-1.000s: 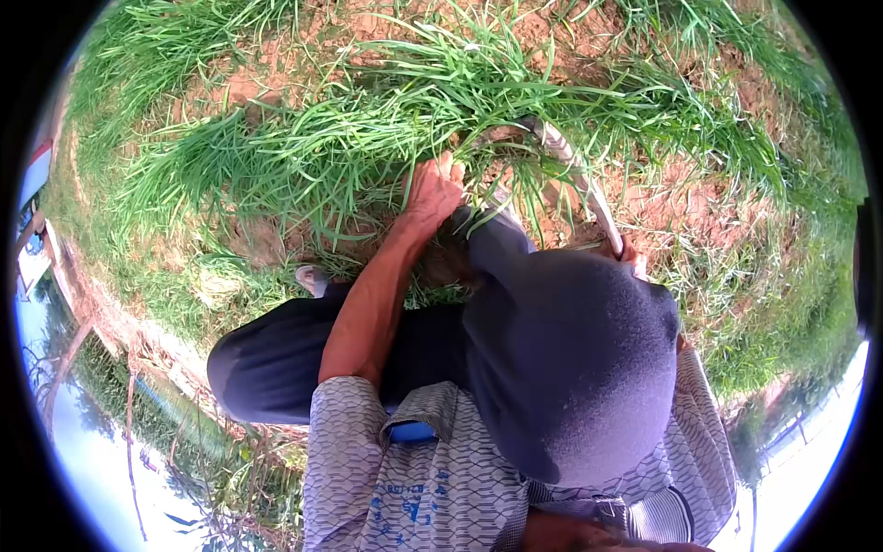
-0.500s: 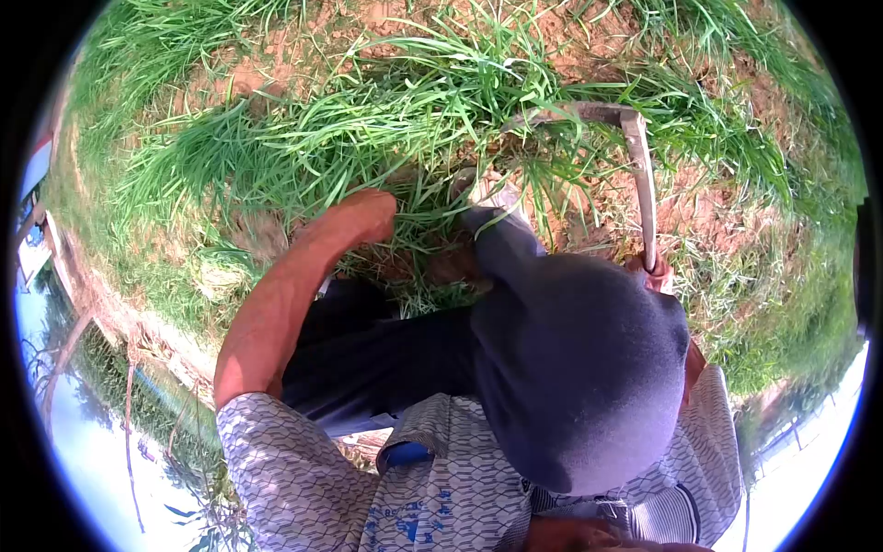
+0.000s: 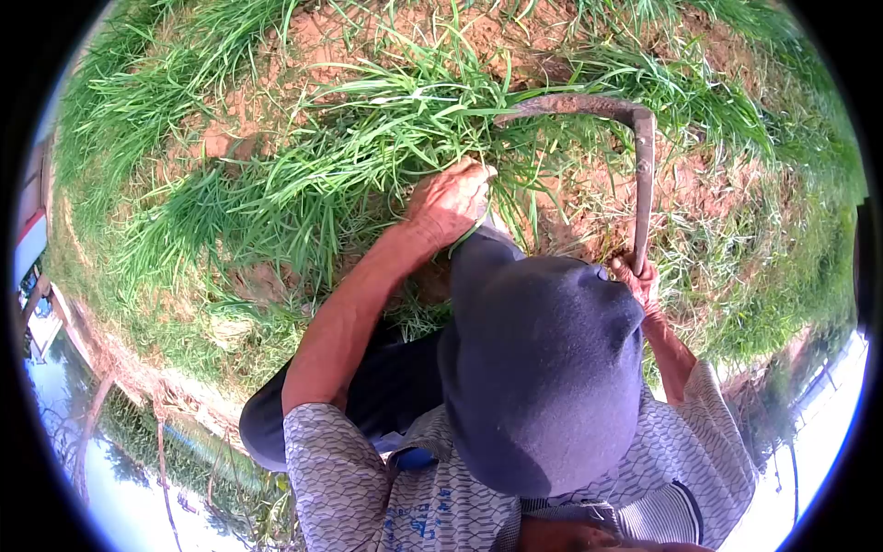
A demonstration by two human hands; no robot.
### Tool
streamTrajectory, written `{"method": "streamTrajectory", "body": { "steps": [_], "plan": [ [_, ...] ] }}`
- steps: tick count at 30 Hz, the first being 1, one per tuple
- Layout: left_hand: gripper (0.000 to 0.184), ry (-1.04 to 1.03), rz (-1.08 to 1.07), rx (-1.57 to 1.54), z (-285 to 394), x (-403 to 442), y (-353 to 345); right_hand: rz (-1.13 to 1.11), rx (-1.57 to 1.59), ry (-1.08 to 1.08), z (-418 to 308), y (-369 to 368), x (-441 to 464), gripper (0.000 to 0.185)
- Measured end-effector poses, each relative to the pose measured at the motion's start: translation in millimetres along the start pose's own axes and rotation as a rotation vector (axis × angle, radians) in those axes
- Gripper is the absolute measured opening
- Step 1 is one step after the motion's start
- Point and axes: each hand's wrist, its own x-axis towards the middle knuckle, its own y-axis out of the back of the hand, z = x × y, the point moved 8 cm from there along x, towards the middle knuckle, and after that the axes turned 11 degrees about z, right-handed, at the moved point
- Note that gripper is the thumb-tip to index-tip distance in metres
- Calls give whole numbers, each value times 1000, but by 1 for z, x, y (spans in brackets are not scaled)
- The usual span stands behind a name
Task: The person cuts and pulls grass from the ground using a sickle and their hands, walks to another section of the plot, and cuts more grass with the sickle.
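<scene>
One sickle (image 3: 644, 179) was in the right hand (image 3: 638, 283), whose fingers were clamped around the lower end of its handle. Its curved blade reached sideways over the green grass (image 3: 349, 166), the tip near the left hand (image 3: 448, 201). That hand was low at the grass, fingers curled; I could not tell whether they gripped any stems. One dark-trousered knee (image 3: 547, 368) stood between the forearms.
</scene>
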Motion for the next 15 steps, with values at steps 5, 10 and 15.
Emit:
{"method": "streamTrajectory", "body": {
  "steps": [5, 10, 15],
  "plan": [
    [46, 294, 211, 1, 5, 35, 3, 125, 121, -89, 23, 19, -33, 37],
    [42, 280, 302, -92, -36, 24, 5, 121, 45, -124, 42, 20, -55, 37],
    [32, 547, 195, -344, -66, 13, -20, 115, 71, -133, 31, 13, -57, 37]
  ]
}}
